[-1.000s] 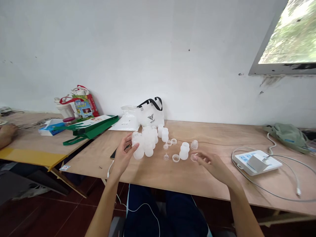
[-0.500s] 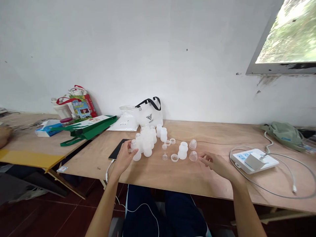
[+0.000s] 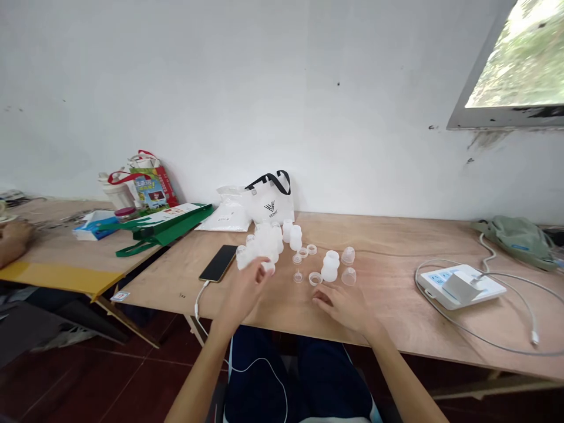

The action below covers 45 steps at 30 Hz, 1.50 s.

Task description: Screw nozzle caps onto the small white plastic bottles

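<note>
left hand (image 3: pixel 247 288) partly hiding bottles (image 3: pixel 265 236), window (image 3: pixel 522 64) cut off

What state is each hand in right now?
Left hand: at the white bottles; can't tell whether it grips one.
Right hand: loosely open near a ring, holding nothing visible.

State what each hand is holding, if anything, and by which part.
The right hand, near a translucent ring, visibly holds nothing. The left hand overlaps the white bottles in view; whether it grips one cannot be told.
</note>
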Available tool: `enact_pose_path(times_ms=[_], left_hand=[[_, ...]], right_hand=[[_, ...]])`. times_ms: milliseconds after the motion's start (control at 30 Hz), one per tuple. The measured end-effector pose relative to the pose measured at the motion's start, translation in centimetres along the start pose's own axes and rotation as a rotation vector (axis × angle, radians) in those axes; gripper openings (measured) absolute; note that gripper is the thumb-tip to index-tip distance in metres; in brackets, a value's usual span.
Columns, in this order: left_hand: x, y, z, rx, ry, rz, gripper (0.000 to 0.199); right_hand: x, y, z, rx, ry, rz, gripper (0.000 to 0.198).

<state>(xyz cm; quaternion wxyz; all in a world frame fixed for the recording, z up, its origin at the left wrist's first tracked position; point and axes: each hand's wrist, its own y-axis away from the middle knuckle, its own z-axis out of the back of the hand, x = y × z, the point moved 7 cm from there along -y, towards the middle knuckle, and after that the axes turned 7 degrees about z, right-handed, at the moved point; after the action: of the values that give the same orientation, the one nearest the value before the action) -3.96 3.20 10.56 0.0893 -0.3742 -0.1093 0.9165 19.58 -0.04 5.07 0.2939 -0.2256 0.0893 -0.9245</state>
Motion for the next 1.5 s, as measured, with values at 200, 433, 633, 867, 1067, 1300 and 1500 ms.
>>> enact_pose_path(times_ms=[200,433,633,867,1067,1300,1500], left_hand=[[-1.5,1.5,-10.2,0.389,0.011,-0.233,0.018],[-1.3,2.3,-13.2,0.232,-0.258,-0.322,0.020],[-1.1,2.3,-13.3,0.229,-0.268,-0.349,0.019],[-1.3,2.2,-13.2,0.242,-0.308,-0.338,0.017],[-1.3,2.2,-13.1,0.247,-0.320,-0.326,0.018],[-1.0,2.2,-13.3,0.243,-0.321,-0.327,0.019],[-0.9,2.2,-13.4,0.240,-0.300,-0.333,0.018]], right_hand=[[-1.0,0.5,-1.5,-0.068,0.201,-0.072,0.016],[-1.7,1.0,-2.7,-0.117,0.267,-0.061,0.017],[-2.2,0.8,-2.9,-0.115,0.198,-0.073,0.019],[-1.8,0.6,-2.1,-0.092,0.220,-0.119,0.019],[-1.9,0.6,-2.1,-0.111,0.208,-0.112,0.019],[-2.2,0.7,-2.3,-0.115,0.172,-0.107,0.017],[-2.2,0.6,-2.3,-0.127,0.188,-0.098,0.017]])
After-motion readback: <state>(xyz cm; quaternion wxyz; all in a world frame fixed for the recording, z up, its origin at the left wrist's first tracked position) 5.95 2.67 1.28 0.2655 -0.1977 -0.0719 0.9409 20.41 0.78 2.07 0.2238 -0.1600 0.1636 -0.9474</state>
